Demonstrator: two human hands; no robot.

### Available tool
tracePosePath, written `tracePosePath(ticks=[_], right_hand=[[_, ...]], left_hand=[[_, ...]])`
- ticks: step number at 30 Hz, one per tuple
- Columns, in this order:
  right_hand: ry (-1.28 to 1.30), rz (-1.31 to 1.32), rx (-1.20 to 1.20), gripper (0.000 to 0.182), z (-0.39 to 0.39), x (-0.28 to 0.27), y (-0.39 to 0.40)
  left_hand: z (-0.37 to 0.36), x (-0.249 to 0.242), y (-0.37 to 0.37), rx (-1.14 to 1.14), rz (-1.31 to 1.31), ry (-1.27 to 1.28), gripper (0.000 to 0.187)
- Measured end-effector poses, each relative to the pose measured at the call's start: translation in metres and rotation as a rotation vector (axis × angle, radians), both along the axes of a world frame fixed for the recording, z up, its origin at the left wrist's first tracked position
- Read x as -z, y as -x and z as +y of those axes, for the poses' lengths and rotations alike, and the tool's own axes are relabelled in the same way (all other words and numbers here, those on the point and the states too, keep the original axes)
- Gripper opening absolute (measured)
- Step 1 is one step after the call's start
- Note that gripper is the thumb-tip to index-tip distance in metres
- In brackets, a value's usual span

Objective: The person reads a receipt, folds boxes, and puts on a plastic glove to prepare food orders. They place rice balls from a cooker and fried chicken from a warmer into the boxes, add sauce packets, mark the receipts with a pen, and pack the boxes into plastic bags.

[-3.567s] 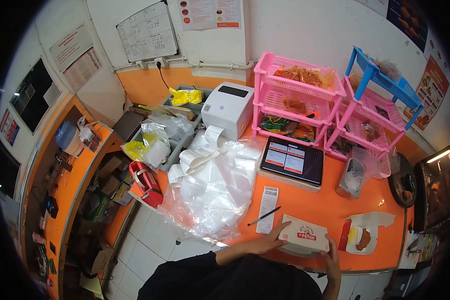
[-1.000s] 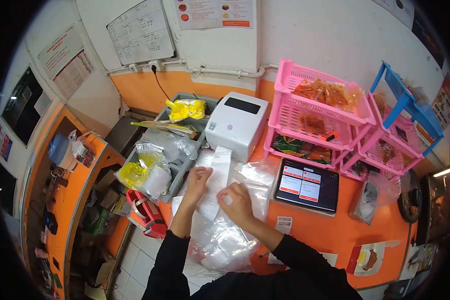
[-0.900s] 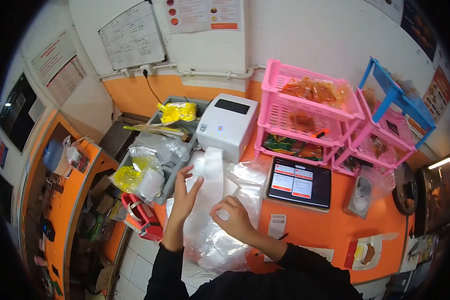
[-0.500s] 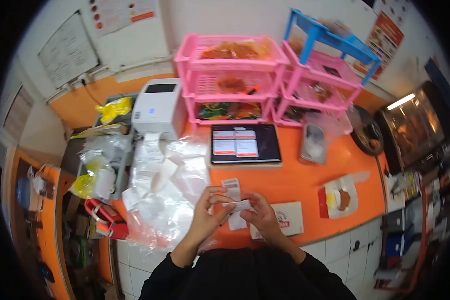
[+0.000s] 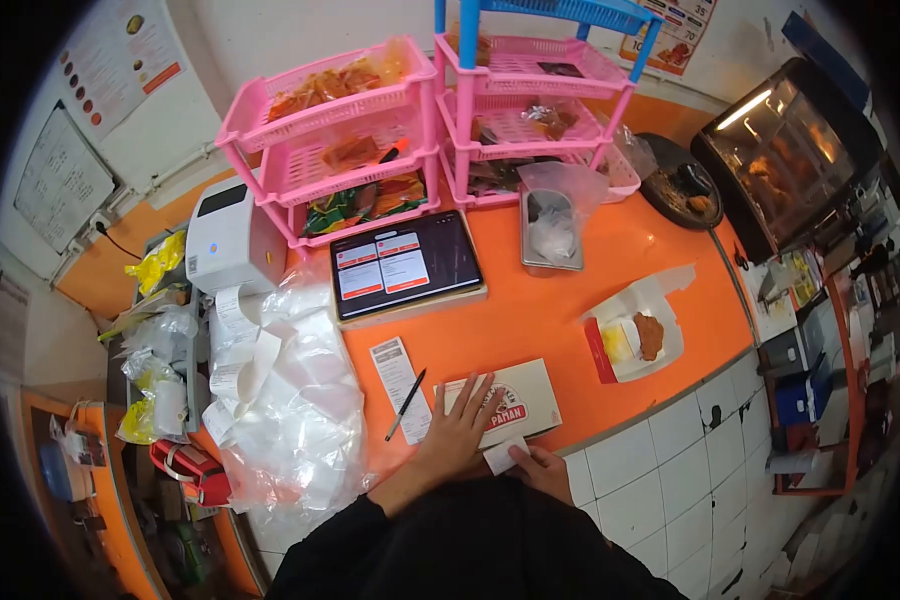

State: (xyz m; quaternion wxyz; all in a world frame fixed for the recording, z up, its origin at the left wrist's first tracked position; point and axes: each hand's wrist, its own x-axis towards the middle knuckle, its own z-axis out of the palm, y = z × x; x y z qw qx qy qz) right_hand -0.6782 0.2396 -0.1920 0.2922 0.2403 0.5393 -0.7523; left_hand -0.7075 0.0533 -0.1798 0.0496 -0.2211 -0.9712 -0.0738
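- Cream cardboard box, red logo (image 5: 528,388): partly hidden under bare left hand (image 5: 458,425).
- Small white paper slip (image 5: 503,456): corner behind bare right hand (image 5: 547,472).
- Long white receipt (image 5: 398,380): print unreadable.
- Blue plastic rack (image 5: 580,14): top cut off.

Left grip (image 5: 452,437) lies spread on the box (image 5: 530,390); right grip (image 5: 544,471) pinches paper (image 5: 503,456).

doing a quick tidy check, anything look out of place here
Mainly the printed paper: it trails from the white printer in loose curls over the plastic bags. The pen lies aslant across the receipt.
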Motion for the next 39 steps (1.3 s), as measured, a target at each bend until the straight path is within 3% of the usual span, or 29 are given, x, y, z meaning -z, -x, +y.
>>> tracePosePath(ticks=[2, 4, 8, 10, 12, 19, 23, 28, 31, 32, 33, 36, 37, 39], right_hand=[[-0.030, 0.037, 0.058, 0.028, -0.009, 0.001, 0.002], [0.001, -0.087, 0.217, 0.031, -0.014, 0.001, 0.005], [-0.034, -0.114, 0.141, 0.032, -0.012, 0.006, 0.012], [-0.317, 0.103, 0.023, 0.035, -0.015, 0.004, 0.016], [-0.362, 0.140, -0.002, 0.036, -0.015, -0.012, 0.018], [-0.660, 0.485, -0.267, 0.031, 0.007, 0.013, 0.022], [-0.640, 0.596, -0.336, 0.025, 0.022, 0.034, 0.028], [-0.456, 0.427, -0.449, 0.016, 0.039, 0.020, 0.037], [-0.419, 0.656, -0.227, 0.030, 0.106, 0.040, 0.059], [-0.505, 0.823, 0.009, 0.029, 0.130, 0.034, 0.077], [-0.482, 0.732, 0.195, 0.022, 0.143, -0.007, 0.092], [-1.223, 1.095, 0.418, 0.018, 0.192, -0.016, 0.156], [-1.220, 1.094, 0.423, 0.018, 0.210, -0.001, 0.168], [-1.177, 0.935, -0.007, 0.022, 0.239, 0.024, 0.194]], left_hand=[[-0.001, -0.015, -0.001, -0.005, -0.136, -0.025, 0.085], [0.000, -0.010, -0.001, -0.011, -0.111, -0.069, 0.087], [-0.002, -0.014, 0.000, 0.016, -0.128, 0.025, 0.091], [-0.003, -0.019, -0.001, 0.023, -0.142, 0.055, 0.093], [-0.004, -0.024, -0.001, 0.017, -0.213, -0.177, 0.097], [-0.001, -0.016, -0.002, -0.027, -0.182, -0.314, 0.094], [0.000, -0.008, 0.000, -0.061, -0.120, -0.183, 0.085], [0.000, -0.019, -0.001, -0.054, -0.170, -0.199, 0.083], [0.008, -0.047, 0.003, -0.142, -0.281, -0.426, 0.084], [0.015, -0.046, 0.013, -0.129, -0.275, -0.432, 0.084], [0.023, -0.045, 0.024, -0.089, -0.220, -0.515, 0.079], [0.072, -0.046, 0.063, -0.097, -0.118, -0.594, 0.054], [0.094, -0.040, 0.078, -0.140, -0.118, -0.554, 0.050], [0.135, -0.038, 0.112, -0.203, -0.391, -0.294, 0.045]])
